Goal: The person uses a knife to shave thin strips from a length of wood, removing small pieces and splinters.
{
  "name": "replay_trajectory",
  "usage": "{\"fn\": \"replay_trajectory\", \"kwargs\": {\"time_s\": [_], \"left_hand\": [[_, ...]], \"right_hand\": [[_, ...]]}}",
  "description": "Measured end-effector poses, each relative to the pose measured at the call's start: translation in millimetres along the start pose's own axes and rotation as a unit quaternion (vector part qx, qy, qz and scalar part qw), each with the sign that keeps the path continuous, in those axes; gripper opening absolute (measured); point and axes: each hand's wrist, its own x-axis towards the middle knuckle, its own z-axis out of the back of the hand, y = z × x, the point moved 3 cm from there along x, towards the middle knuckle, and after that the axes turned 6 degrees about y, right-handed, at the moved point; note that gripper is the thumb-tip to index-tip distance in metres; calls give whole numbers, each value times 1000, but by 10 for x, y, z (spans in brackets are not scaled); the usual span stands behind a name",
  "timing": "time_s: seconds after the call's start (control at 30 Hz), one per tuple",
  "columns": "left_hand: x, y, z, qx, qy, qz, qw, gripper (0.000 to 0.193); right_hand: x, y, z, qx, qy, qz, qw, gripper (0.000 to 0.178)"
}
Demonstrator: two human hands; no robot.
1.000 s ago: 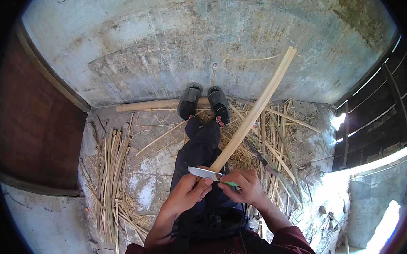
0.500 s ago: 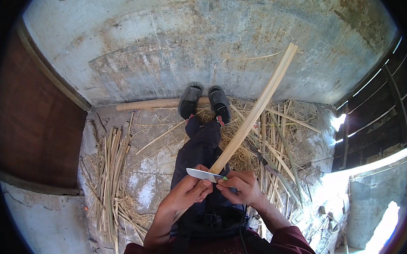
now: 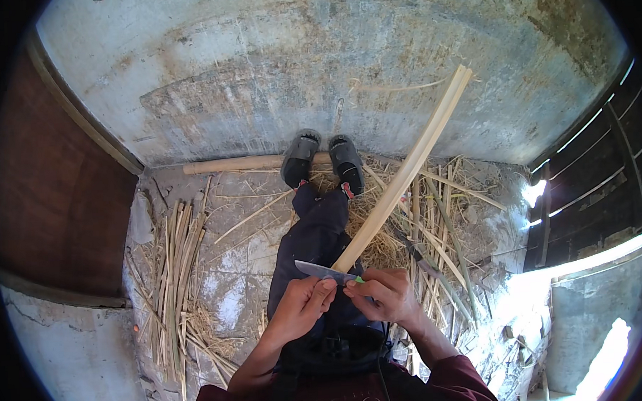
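Observation:
A long pale split bamboo strip (image 3: 406,177) slants from my lap up toward the far right, its frayed tip in front of the wall. My left hand (image 3: 304,309) is closed at the strip's near end, the thumb pressed by the blade. In my right hand (image 3: 384,296) is a knife (image 3: 313,269) with a green handle, partly covered by the fingers. Its blade lies across the strip and points left. Beneath my hands, the strip's lowest part is hidden.
Cut strips (image 3: 177,271) lie in a bundle on the left floor. More sticks (image 3: 448,231) and shavings (image 3: 384,251) are strewn on the right. A bamboo pole (image 3: 230,164) runs along the wall base, by my shoes (image 3: 345,163). A slatted dark wall (image 3: 592,181) stands at right.
The strip has shifted slightly, its far tip a little up and right. The blade has turned and looks darker. A pale piece below my left hand no longer shows.

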Motion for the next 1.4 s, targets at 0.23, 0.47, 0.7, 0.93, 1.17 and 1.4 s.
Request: {"fn": "replay_trajectory", "kwargs": {"time_s": [0.23, 0.47, 0.7, 0.93, 1.17, 1.4], "left_hand": [[-19, 89, -58, -134, 47, 44, 989, 53], [-10, 53, 28, -156, 104, 45, 981, 47], [-33, 83, 26, -81, 43, 42, 995, 46], [-15, 52, 4, 10, -11, -16, 1000, 57], [-37, 25, 105, 115, -26, 9, 993, 55], [-25, 86, 17, -75, 39, 33, 996, 49]], "right_hand": [[11, 19, -75, 35, -23, -28, 999, 19], [-9, 43, -53, 31, -2, -33, 999, 17], [11, 46, -48, 24, 3, -24, 999, 18], [0, 32, -55, -10, 15, -6, 1000, 25], [21, 30, 26, -51, 20, -2, 999, 24], [55, 77, -66, 12, -3, -12, 1000, 19]]}}
